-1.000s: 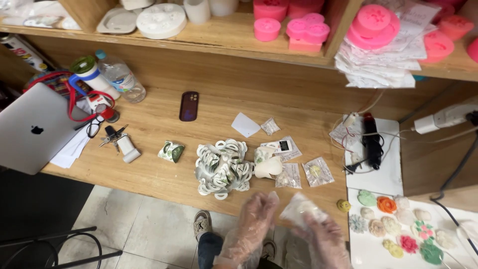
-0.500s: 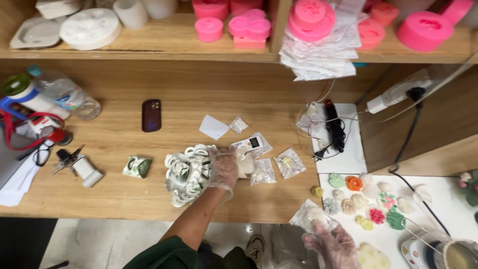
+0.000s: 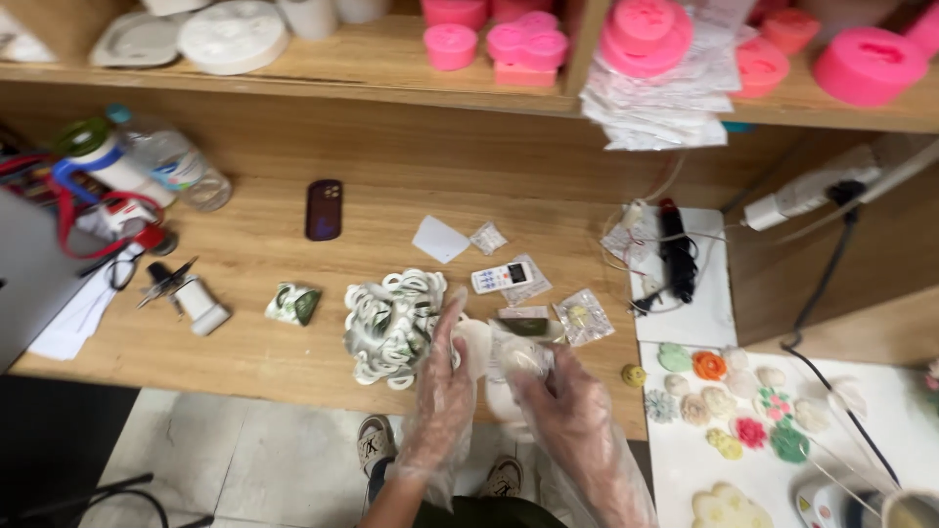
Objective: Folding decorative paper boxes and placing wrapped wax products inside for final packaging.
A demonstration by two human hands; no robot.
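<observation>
Both hands in thin clear gloves, raised over the near edge of the wooden table [image 3: 293,362]. Left hand [image 3: 445,376] upright, fingers straight and together, palm turned right, touching a cream-white cast piece [image 3: 476,344] just beside the green-and-white wreath ornament [image 3: 391,326]. Right hand [image 3: 559,391] curled, fingertips pinched on a small clear plastic bag [image 3: 516,360] held against that cast piece. More small bags [image 3: 584,316] lying just behind. White tray [image 3: 675,460] with coloured flower casts [image 3: 743,406] off to the right.

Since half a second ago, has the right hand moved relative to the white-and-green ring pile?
Yes. The right hand has come left and up over the bench edge, close to the ring pile and left hand.
</observation>
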